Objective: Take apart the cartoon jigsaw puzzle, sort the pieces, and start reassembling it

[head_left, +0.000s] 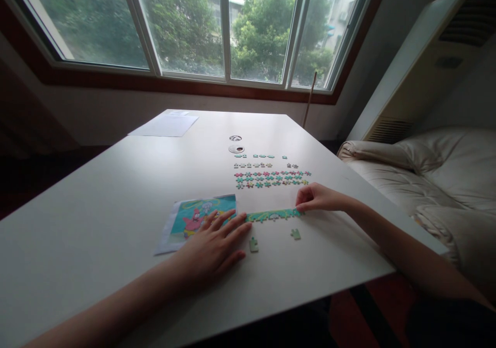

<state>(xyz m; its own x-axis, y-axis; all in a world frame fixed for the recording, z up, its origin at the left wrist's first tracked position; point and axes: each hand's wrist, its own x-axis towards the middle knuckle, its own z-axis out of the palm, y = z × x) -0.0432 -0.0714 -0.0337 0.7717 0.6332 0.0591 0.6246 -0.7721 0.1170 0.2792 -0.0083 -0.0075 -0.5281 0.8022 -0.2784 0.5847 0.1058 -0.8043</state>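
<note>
A joined strip of jigsaw puzzle pieces [273, 215], green and teal, lies on the white table between my two hands. My left hand [220, 239] rests flat with spread fingers, partly over a cartoon picture sheet [194, 214], its fingertips touching the strip's left end. At the strip's right end, my right hand [315, 198] has its fingers pinched on a puzzle piece, mostly hidden by the fingertips. Two loose pieces lie nearer to me: one puzzle piece [253, 244] beside my left hand and another puzzle piece [295, 233] below the strip.
Beyond the strip, several rows of loose puzzle pieces [267, 179] lie spread out. Two round objects [235, 149] sit behind them. White paper [166, 126] lies at the table's far left. A cream sofa [391, 167] stands to the right of the table [116, 198].
</note>
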